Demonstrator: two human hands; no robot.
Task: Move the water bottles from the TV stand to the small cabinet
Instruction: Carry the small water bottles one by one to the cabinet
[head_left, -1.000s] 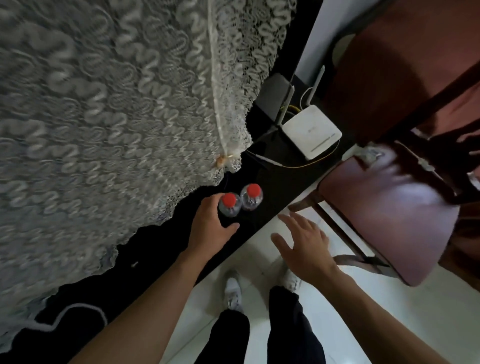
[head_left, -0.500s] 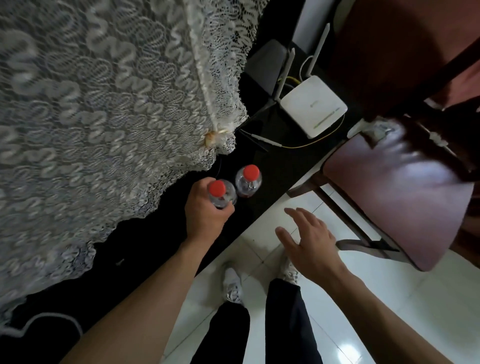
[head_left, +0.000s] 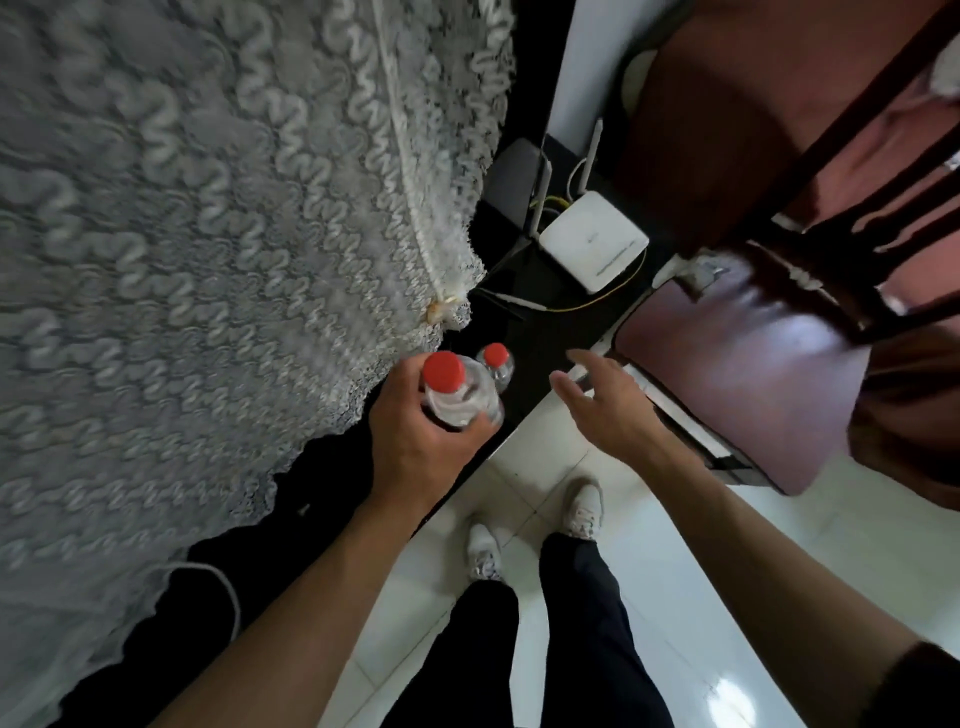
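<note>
Two forearms reach forward from bottom edge. Left hand (head_left: 415, 441) wraps fingers round red-capped water bottle (head_left: 457, 389), held upright above black TV stand (head_left: 524, 384) edge. Right hand (head_left: 608, 410) hovers beside it, fingers spread, holding nothing. Second bottle (head_left: 497, 361) stands on stand beyond. Farther back: white router (head_left: 595, 247).

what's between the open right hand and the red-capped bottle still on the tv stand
Nothing: in the head view only bare black stand top separates the right hand from the standing clear red-capped bottle.
</note>
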